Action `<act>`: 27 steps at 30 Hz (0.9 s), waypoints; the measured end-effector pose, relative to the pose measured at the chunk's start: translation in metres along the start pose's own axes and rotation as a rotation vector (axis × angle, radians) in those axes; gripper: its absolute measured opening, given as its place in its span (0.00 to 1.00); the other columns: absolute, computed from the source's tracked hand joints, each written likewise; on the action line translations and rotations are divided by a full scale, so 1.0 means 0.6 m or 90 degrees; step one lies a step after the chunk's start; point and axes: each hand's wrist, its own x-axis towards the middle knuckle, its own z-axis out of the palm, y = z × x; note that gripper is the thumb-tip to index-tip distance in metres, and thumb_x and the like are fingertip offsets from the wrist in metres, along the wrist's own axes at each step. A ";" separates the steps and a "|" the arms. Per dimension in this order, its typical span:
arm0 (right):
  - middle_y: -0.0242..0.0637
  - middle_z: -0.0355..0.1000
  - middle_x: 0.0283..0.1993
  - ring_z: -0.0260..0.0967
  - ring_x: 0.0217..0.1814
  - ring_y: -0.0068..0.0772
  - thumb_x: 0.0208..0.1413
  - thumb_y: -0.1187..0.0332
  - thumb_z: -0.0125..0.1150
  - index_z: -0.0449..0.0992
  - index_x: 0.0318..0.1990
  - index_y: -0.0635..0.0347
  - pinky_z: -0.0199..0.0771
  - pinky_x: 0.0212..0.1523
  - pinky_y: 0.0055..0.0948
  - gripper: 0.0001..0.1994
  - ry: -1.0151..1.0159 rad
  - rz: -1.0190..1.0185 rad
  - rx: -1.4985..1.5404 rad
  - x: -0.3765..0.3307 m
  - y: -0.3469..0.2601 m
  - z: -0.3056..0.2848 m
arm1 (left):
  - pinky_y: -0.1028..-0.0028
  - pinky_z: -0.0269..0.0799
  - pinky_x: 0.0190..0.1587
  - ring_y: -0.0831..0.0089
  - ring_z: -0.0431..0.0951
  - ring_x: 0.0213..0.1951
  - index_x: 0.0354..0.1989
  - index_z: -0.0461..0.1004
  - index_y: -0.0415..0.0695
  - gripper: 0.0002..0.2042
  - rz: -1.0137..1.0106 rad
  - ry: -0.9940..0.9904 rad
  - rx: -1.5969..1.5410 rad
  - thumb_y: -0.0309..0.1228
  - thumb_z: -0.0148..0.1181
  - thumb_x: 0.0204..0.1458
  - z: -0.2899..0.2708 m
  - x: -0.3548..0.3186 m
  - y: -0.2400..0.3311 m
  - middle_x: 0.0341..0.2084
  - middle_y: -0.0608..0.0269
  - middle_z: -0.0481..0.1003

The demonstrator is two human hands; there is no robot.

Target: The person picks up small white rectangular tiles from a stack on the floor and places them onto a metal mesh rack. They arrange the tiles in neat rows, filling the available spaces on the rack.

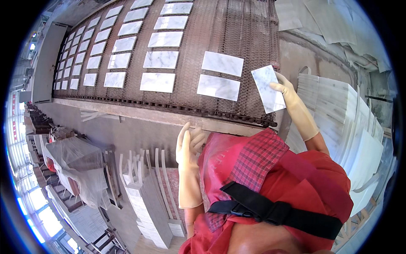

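In a cream rubber glove, my right hand (284,89) grips the edge of a grey-veined white marble tile (269,88), tilted over the right end of the mesh conveyor belt (237,25). My left hand (189,142), gloved alike, is held beside the belt's near edge with its fingers apart and nothing in it. Two tiles lie one behind the other on the belt just left of the held one: a nearer tile (218,87) and a farther tile (222,63). More tiles (157,82) lie in rows toward the left.
A chain (190,111) and metal rail (169,117) run along the belt's near side. Stacked marble tiles (330,110) stand close on my right. At lower left are a stack of pale tiles with strips (148,203) and a plastic-covered pile (78,161).
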 end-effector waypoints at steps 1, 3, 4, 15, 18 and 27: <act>0.54 0.76 0.70 0.78 0.69 0.45 0.51 0.58 0.80 0.60 0.80 0.73 0.78 0.69 0.43 0.52 0.000 0.008 0.006 0.000 0.004 0.004 | 0.49 0.82 0.64 0.43 0.84 0.59 0.78 0.68 0.42 0.29 -0.001 0.000 -0.002 0.46 0.57 0.75 0.001 -0.002 -0.001 0.61 0.37 0.80; 0.53 0.76 0.70 0.78 0.69 0.45 0.52 0.58 0.80 0.61 0.80 0.73 0.78 0.69 0.42 0.51 -0.001 0.026 0.010 0.001 0.013 -0.002 | 0.48 0.82 0.64 0.42 0.83 0.59 0.78 0.68 0.42 0.30 -0.005 0.002 0.003 0.47 0.57 0.75 0.013 -0.010 -0.001 0.61 0.36 0.80; 0.52 0.76 0.70 0.78 0.69 0.44 0.54 0.58 0.80 0.61 0.80 0.72 0.78 0.69 0.42 0.50 -0.003 0.030 0.010 0.007 0.013 -0.006 | 0.48 0.82 0.64 0.42 0.83 0.59 0.78 0.68 0.42 0.30 0.000 -0.002 0.004 0.47 0.57 0.75 0.016 -0.013 -0.003 0.61 0.36 0.80; 0.44 0.85 0.60 0.83 0.60 0.34 0.62 0.46 0.77 0.80 0.69 0.67 0.80 0.62 0.34 0.37 0.030 0.038 -0.261 0.007 -0.014 -0.011 | 0.49 0.77 0.69 0.43 0.80 0.64 0.80 0.65 0.47 0.33 0.026 0.002 -0.050 0.51 0.58 0.73 -0.059 -0.050 -0.070 0.67 0.37 0.76; 0.44 0.86 0.58 0.83 0.59 0.33 0.65 0.43 0.74 0.82 0.65 0.69 0.79 0.62 0.33 0.36 0.047 0.031 -0.380 0.009 -0.021 -0.012 | 0.47 0.73 0.73 0.41 0.76 0.68 0.82 0.62 0.49 0.33 0.008 0.042 -0.085 0.53 0.55 0.74 -0.087 -0.081 -0.088 0.72 0.36 0.70; 0.53 0.85 0.59 0.82 0.64 0.46 0.67 0.33 0.62 0.83 0.64 0.63 0.76 0.66 0.41 0.39 0.164 -0.005 -0.641 0.022 0.018 -0.053 | 0.43 0.75 0.71 0.34 0.73 0.70 0.82 0.61 0.48 0.32 -0.037 0.098 -0.243 0.51 0.54 0.75 -0.186 -0.117 -0.206 0.73 0.31 0.68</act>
